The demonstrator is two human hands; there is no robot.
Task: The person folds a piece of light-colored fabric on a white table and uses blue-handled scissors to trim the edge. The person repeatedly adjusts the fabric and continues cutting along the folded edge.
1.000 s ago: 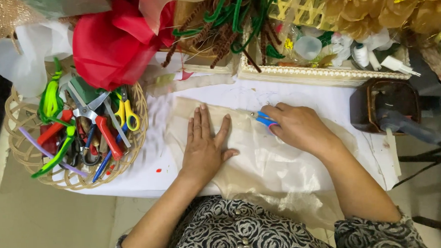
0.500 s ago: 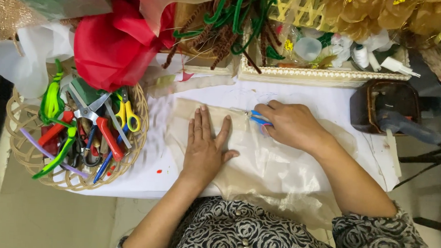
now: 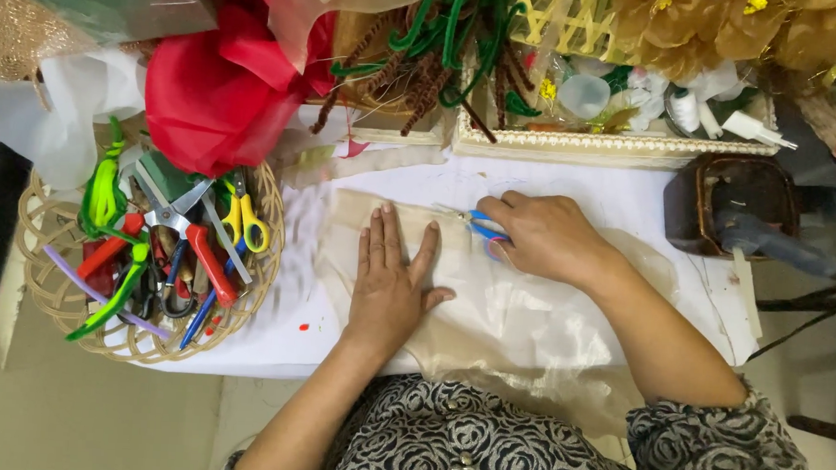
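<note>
Blue scissors [image 3: 482, 227] gripped in right hand [image 3: 542, 236], blades at upper edge of sheer beige fabric [image 3: 517, 329] on white bench [image 3: 288, 314], left hand [image 3: 392, 281] pressed flat with fingers spread on it, tool basket [image 3: 49, 289] well left.

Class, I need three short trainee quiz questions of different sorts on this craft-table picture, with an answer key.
1. True or false: the left hand lies flat on the sheer beige fabric.
2. What does the right hand hold? A) glue gun B) blue-handled scissors C) pipe cleaner
3. Fill in: the yellow-handled scissors lie in the woven ____, on the person's left.

Key: 1 true; 2 B; 3 basket.
</note>
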